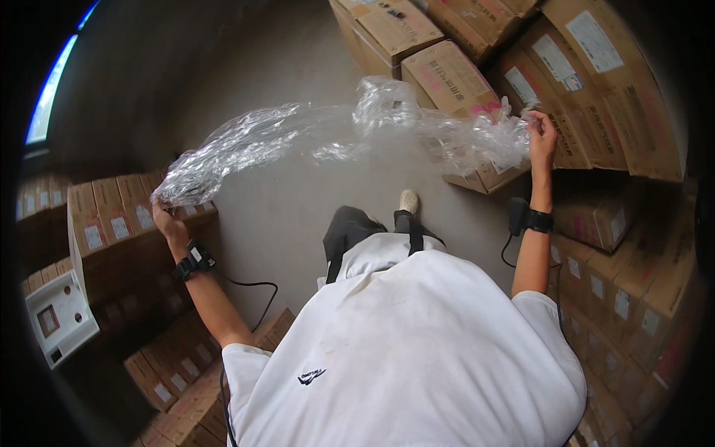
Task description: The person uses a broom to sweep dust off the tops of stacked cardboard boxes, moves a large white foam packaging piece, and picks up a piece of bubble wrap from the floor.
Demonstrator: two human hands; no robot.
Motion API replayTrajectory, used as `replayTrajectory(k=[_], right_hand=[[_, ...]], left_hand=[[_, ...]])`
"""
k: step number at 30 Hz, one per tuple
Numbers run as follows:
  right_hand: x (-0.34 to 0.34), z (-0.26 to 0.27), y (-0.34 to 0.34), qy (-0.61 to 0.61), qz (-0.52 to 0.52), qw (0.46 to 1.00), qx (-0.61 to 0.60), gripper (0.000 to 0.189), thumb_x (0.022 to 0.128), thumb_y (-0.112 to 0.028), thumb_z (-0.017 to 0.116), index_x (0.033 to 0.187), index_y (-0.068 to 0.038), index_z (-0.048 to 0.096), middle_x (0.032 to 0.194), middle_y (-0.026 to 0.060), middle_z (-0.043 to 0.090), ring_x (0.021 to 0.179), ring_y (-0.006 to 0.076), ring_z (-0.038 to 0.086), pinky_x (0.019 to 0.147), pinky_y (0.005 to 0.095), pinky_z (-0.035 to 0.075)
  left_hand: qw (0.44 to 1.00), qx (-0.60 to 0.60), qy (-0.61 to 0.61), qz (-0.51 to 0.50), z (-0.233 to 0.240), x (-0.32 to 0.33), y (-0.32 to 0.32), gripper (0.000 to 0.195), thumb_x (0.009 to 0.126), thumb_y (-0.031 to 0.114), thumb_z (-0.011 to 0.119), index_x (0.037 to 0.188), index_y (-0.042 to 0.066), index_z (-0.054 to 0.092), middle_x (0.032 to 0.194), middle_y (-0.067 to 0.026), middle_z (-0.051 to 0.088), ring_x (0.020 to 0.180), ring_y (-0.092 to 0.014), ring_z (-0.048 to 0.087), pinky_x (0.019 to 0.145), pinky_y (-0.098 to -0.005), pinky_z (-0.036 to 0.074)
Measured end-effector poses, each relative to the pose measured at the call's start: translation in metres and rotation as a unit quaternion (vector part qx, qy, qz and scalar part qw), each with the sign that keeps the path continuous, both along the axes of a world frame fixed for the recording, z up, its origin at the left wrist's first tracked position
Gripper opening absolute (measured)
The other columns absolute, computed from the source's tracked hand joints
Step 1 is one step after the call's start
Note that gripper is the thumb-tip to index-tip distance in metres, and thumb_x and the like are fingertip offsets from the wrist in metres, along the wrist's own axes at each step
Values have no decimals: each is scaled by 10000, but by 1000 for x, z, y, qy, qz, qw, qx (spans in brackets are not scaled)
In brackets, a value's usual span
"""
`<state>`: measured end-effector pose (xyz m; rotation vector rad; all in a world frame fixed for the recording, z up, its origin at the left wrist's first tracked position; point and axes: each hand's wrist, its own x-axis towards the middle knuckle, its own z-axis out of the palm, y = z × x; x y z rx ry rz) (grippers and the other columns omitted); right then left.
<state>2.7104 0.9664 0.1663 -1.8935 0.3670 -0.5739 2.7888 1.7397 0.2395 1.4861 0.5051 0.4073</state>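
A long, crumpled sheet of clear plastic film (251, 134) stretches across the view between my two hands. My left hand (169, 222) grips its bunched left end, beside a row of upright cardboard boxes. At the right, my right hand (542, 139) pinches the other end in front of stacked cartons. The film sags and bunches in the middle, partly over a printed cardboard box (447, 78). Each of my wrists wears a black strap with a small device and a cable.
Cardboard cartons (597, 112) bearing labels are stacked along the right. More boxes (117, 207) stand in rows at the left, near a white moulded panel with holes (61, 318). Grey floor (268, 223) shows between the stacks, around my legs and a light shoe (409, 201).
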Motion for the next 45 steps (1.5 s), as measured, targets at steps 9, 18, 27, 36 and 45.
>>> replayTrajectory(k=[9, 18, 27, 36, 45], right_hand=[[94, -15, 58, 17, 38, 999, -20, 190, 881, -14, 453, 1026, -3, 575, 858, 77, 631, 770, 131, 602, 706, 259, 478], [172, 59, -155, -20, -425, 821, -380, 213, 772, -127, 535, 908, 38, 541, 895, 250, 585, 867, 389, 562, 773, 479, 441], [208, -97, 399, 208, 472, 810, -279, 667, 868, -511, 494, 1332, -47, 373, 1381, 178, 324, 1251, 302, 356, 1027, 420, 311], [162, -8, 635, 186, 767, 607, 94, 248, 907, -260, 556, 872, -26, 628, 689, -13, 589, 581, 109, 525, 577, 280, 441], [300, -13, 536, 178, 823, 532, -87, 239, 795, -162, 682, 949, -8, 584, 731, 0, 490, 662, 97, 426, 598, 261, 359]], left_hand=[[994, -90, -26, 57, -38, -29, 63, 468, 974, 368, 281, 1235, 12, 437, 1257, -139, 483, 1141, -281, 478, 959, -456, 399], [983, 22, -67, 171, -91, -142, 200, 367, 923, 216, 406, 1179, -26, 508, 1199, -147, 530, 1060, -292, 517, 942, -445, 426], [962, -120, -55, 239, -65, -61, 39, 289, 956, 309, 407, 1089, 83, 530, 1058, -56, 570, 951, -185, 551, 835, -363, 469], [846, 501, 75, 163, -5, -38, -36, 215, 763, 214, 721, 859, 53, 617, 758, -84, 630, 690, -150, 619, 597, -276, 487], [899, 398, 180, 34, -83, -96, -20, 96, 765, 54, 643, 768, -5, 567, 687, -64, 567, 596, -161, 534, 576, -271, 424]])
